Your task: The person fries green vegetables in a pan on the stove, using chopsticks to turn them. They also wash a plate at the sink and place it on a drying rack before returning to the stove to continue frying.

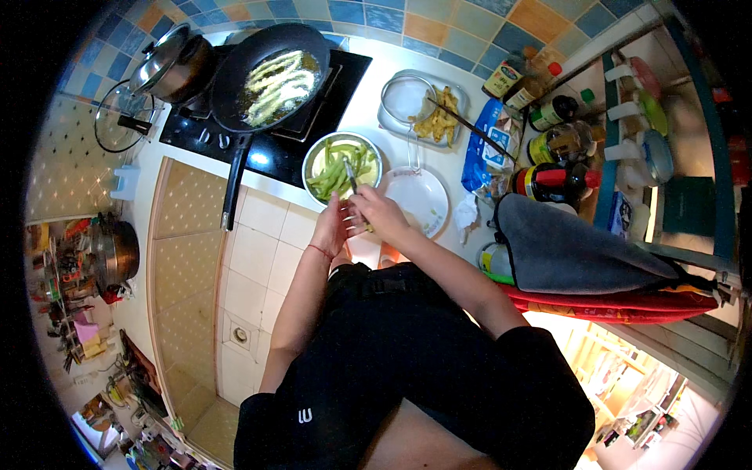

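My right hand (380, 212) grips a slim dark utensil (351, 175), whose far end reaches over a metal bowl (305, 176). Green vegetable strips (333, 176) lie in the bowl with a pale yellow liquid. Just left of it, my left hand (333, 228) is turned palm inward with its fingers apart, close to the right fingers and below the bowl's near rim. Nothing is plainly held in it. To the right of the bowl stands a white plate (420, 197) with a floral rim, partly covered by my right hand.
A black frying pan (226, 97) with coated strips (282, 88) in oil sits on the hob (352, 67), its handle jutting over the counter edge. A wire strainer (409, 97) rests over a tray (390, 126) of golden fried pieces (439, 120). Several bottles (561, 147) line the right.
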`<control>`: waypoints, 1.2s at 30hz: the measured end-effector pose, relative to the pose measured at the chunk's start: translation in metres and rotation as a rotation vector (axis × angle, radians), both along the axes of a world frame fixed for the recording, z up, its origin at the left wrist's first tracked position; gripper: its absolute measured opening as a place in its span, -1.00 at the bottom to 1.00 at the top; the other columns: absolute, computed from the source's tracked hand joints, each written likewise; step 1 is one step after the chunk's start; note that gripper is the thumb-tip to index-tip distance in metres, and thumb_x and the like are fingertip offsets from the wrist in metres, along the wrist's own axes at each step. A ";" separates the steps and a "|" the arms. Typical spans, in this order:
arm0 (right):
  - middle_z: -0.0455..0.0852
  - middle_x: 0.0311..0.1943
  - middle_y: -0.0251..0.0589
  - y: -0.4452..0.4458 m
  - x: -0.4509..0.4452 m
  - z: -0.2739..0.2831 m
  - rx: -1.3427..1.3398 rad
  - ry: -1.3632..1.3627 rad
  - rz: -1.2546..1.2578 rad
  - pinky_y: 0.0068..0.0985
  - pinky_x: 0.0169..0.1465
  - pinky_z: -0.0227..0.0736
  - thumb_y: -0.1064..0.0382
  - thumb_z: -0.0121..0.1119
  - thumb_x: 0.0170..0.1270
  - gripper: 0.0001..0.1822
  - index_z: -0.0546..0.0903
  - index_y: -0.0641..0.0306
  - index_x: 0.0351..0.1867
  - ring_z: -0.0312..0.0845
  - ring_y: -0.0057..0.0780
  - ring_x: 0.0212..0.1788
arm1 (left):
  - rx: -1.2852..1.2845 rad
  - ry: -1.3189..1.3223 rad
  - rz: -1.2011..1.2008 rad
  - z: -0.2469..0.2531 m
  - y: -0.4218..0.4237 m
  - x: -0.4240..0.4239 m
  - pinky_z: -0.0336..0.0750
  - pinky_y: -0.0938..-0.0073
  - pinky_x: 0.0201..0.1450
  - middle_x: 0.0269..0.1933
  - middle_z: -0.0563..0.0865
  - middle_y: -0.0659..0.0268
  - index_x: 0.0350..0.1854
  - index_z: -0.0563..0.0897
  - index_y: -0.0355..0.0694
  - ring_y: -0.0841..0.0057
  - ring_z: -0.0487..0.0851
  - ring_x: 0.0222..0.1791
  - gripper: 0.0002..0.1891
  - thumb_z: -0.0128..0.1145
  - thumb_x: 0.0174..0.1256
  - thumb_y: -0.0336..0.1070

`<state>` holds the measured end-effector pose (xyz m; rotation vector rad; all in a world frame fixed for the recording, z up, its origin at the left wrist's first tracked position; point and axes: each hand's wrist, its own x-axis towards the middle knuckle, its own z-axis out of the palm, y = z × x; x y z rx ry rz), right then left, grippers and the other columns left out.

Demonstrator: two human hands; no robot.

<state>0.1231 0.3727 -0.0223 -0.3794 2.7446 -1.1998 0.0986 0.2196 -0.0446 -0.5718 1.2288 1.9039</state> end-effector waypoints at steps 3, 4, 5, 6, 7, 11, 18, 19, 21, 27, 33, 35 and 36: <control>0.44 -0.11 -0.15 -0.008 -0.005 -0.003 -0.066 -0.014 0.090 -0.30 -0.13 0.46 0.41 0.00 0.11 -0.71 0.47 0.23 -0.08 0.51 -0.14 -0.16 | -0.017 -0.114 0.010 0.041 0.012 0.005 0.57 0.41 -0.36 -0.19 0.57 0.21 -0.08 0.43 -0.20 0.44 0.56 -0.39 -0.41 -0.35 0.34 0.28; 0.48 -0.14 -0.12 -0.005 -0.003 -0.003 -0.139 0.012 0.102 -0.29 -0.14 0.45 0.39 0.03 0.10 -0.68 0.46 0.24 -0.05 0.50 -0.08 -0.16 | -0.004 -0.150 0.015 0.038 0.010 0.007 0.49 0.52 -0.51 -0.25 0.60 0.25 -0.11 0.43 -0.17 0.52 0.52 -0.47 -0.51 -0.22 0.35 0.21; 0.49 -0.17 -0.11 0.003 0.001 -0.012 -0.139 0.056 0.015 -0.28 -0.13 0.45 0.39 0.04 0.09 -0.69 0.47 0.24 -0.07 0.49 -0.09 -0.17 | 0.005 -0.146 -0.027 0.029 0.003 0.007 0.44 0.58 -0.56 -0.28 0.60 0.28 -0.12 0.43 -0.17 0.57 0.50 -0.50 -0.57 -0.17 0.35 0.14; 0.51 -0.20 -0.11 0.014 0.005 -0.026 -0.142 0.101 -0.061 -0.26 -0.13 0.44 0.38 0.06 0.08 -0.70 0.49 0.25 -0.09 0.49 -0.09 -0.17 | 0.013 -0.139 -0.058 0.015 -0.007 0.008 0.38 0.64 -0.60 -0.31 0.61 0.30 -0.12 0.43 -0.17 0.62 0.48 -0.53 -0.63 -0.11 0.35 0.07; 0.52 -0.23 -0.10 0.029 0.009 -0.035 -0.143 0.147 -0.141 -0.25 -0.12 0.43 0.38 0.07 0.06 -0.71 0.50 0.25 -0.11 0.49 -0.09 -0.18 | 0.022 -0.133 -0.092 0.007 -0.013 0.009 0.33 0.70 -0.65 -0.34 0.61 0.33 -0.12 0.43 -0.17 0.66 0.46 -0.56 -0.68 -0.05 0.35 0.00; 0.53 -0.31 -0.14 0.102 0.029 -0.044 0.388 0.027 -0.349 -0.29 -0.08 0.36 0.31 0.20 -0.01 -0.93 0.60 0.21 -0.46 0.46 -0.17 -0.18 | -0.195 0.007 -0.039 -0.013 -0.018 0.008 0.09 0.79 -0.73 -0.43 0.53 0.42 -0.26 0.49 -0.22 0.78 0.30 -0.64 -0.84 0.08 0.28 -0.24; 0.54 -0.30 -0.20 0.113 0.044 -0.064 0.682 -0.034 -0.224 -0.33 -0.06 0.36 0.33 0.19 -0.08 -0.95 0.64 0.21 -0.54 0.45 -0.29 -0.12 | -0.276 0.050 -0.096 -0.016 -0.018 0.008 0.20 0.72 -0.72 -0.48 0.52 0.44 -0.27 0.51 -0.20 0.75 0.35 -0.68 -0.78 0.13 0.24 -0.15; 0.54 -0.29 -0.20 0.114 0.044 -0.070 0.702 -0.045 -0.226 -0.33 -0.05 0.36 0.34 0.16 -0.06 -0.94 0.65 0.21 -0.54 0.45 -0.30 -0.11 | -0.277 0.046 -0.096 -0.016 -0.019 0.007 0.25 0.71 -0.69 -0.47 0.53 0.43 -0.26 0.51 -0.20 0.73 0.38 -0.66 -0.77 0.12 0.24 -0.14; 0.56 -0.29 -0.21 0.115 0.043 -0.073 0.728 -0.058 -0.218 -0.35 -0.05 0.36 0.36 0.11 -0.03 -0.91 0.65 0.22 -0.53 0.45 -0.31 -0.10 | -0.280 0.039 -0.095 -0.016 -0.022 0.007 0.35 0.69 -0.63 -0.45 0.56 0.41 -0.23 0.51 -0.20 0.70 0.45 -0.62 -0.75 0.10 0.25 -0.11; 0.60 -0.37 -0.24 0.112 0.045 -0.075 0.735 0.006 -0.181 -0.34 -0.07 0.37 0.35 0.11 -0.05 -0.91 0.64 0.18 -0.50 0.47 -0.28 -0.16 | -0.271 0.013 -0.097 -0.011 -0.027 0.009 0.46 0.62 -0.47 -0.37 0.58 0.38 -0.17 0.50 -0.21 0.63 0.53 -0.50 -0.70 0.04 0.29 -0.06; 0.60 -0.42 -0.20 0.073 0.017 -0.051 0.219 0.183 -0.215 -0.31 -0.13 0.37 0.33 0.18 -0.04 -0.96 0.60 0.19 -0.50 0.47 -0.20 -0.25 | -0.277 0.001 -0.095 -0.008 -0.030 0.013 0.48 0.59 -0.46 -0.35 0.59 0.35 -0.15 0.48 -0.22 0.59 0.55 -0.48 -0.70 0.02 0.30 -0.07; 0.59 -0.40 -0.21 0.046 -0.007 -0.035 0.062 0.271 -0.211 -0.31 -0.11 0.37 0.32 0.19 -0.03 -0.94 0.60 0.20 -0.47 0.47 -0.20 -0.22 | -0.265 -0.001 -0.088 -0.008 -0.031 0.013 0.49 0.58 -0.45 -0.34 0.60 0.34 -0.16 0.48 -0.23 0.58 0.55 -0.47 -0.70 0.02 0.31 -0.07; 0.60 -0.39 -0.21 0.035 -0.019 -0.030 0.013 0.331 -0.208 -0.31 -0.11 0.37 0.33 0.20 -0.01 -0.94 0.60 0.22 -0.46 0.47 -0.21 -0.22 | -0.252 -0.003 -0.085 -0.009 -0.032 0.013 0.50 0.57 -0.44 -0.34 0.60 0.33 -0.16 0.48 -0.23 0.58 0.56 -0.46 -0.70 0.02 0.31 -0.07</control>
